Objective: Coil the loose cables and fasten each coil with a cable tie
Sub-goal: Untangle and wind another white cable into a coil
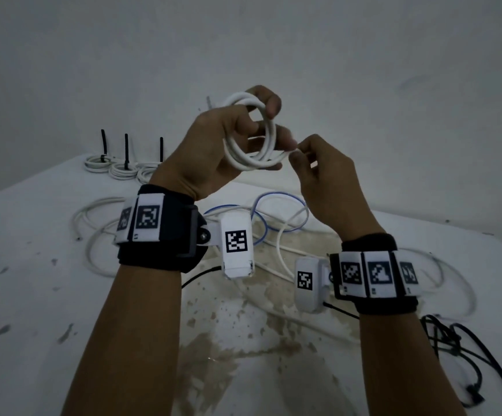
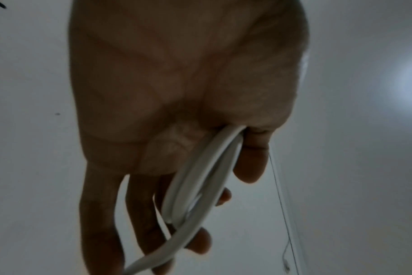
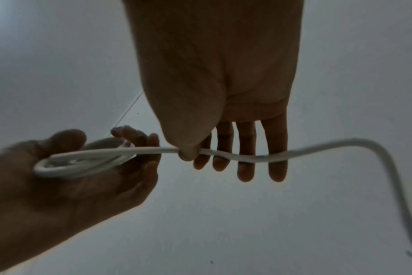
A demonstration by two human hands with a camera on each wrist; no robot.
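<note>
My left hand (image 1: 255,127) is raised above the table and grips a coil of white cable (image 1: 243,163), with the thumb over the top of its loops and the fingers through them. The left wrist view shows the same coil (image 2: 200,167) running between thumb and fingers (image 2: 139,214). My right hand (image 1: 299,153) pinches the cable's free length just right of the coil. In the right wrist view thumb and forefinger (image 3: 188,154) pinch this cable (image 3: 252,158), which crosses the other fingers and bends down to the right. The left hand (image 3: 82,186) and the coil (image 3: 78,165) appear there too.
Three tied coils (image 1: 123,171) lie at the table's back left, each with a black tie (image 1: 126,148) standing upright. Loose white cables (image 1: 93,229) and a blue cable (image 1: 285,211) sprawl under my wrists. Black cable ties (image 1: 453,349) lie at the front right. The white table (image 1: 33,295) is stained in the middle.
</note>
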